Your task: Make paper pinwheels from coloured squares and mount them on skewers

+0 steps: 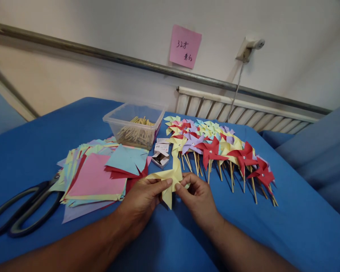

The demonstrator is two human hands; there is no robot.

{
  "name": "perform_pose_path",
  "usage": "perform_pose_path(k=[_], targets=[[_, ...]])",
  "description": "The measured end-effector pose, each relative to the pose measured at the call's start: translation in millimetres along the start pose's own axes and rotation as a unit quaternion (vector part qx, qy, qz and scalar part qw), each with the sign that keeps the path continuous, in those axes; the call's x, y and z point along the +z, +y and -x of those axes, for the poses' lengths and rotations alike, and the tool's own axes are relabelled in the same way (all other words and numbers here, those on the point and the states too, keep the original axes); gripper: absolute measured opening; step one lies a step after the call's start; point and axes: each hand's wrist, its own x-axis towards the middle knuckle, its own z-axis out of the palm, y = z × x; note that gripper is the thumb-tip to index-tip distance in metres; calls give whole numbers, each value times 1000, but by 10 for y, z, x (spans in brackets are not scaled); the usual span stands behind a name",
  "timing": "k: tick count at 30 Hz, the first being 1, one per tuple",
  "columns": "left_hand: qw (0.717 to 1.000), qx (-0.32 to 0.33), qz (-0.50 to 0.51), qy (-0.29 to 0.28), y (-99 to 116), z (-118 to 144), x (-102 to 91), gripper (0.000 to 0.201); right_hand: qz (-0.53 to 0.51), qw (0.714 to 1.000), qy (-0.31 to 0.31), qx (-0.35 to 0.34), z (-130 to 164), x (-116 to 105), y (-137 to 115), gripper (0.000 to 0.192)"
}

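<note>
One pair of black scissors [22, 211] lies far left on the blue table [286, 234], beside one stack of coloured paper squares [96, 177] and one clear tub of sticks [134, 126]. Two hands, left hand [140, 202] and right hand [200, 198], pinch one yellow paper piece [170, 177] between them at centre. One row of finished pinwheels [215, 149], too overlapped to count, lies right.

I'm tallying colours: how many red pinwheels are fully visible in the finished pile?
3 clearly: one red pinwheel mid-row, another to its right, a third at the row's right end. Red tips farther back suggest more, partly hidden under yellow and purple ones.
</note>
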Motion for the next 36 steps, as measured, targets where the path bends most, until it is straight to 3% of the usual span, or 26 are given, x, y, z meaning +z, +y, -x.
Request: perform_pose_path(k=[15, 29, 33, 36], targets=[[1000, 11, -22, -1, -11, -9, -10, 31, -16, 1000, 13, 11, 26, 41, -14, 20], [994, 8, -106, 41, -41, -61, -108, 27, -28, 999, -5, 27, 62, 48, -9, 23], [993, 12, -107, 42, 24, -52, -86, 27, -77, 997, -6, 10, 64, 16, -46, 17], [994, 13, -111, 17, 69, -34, -61, 24, -119, 993, 13, 19, 26, -33, -60, 24]])
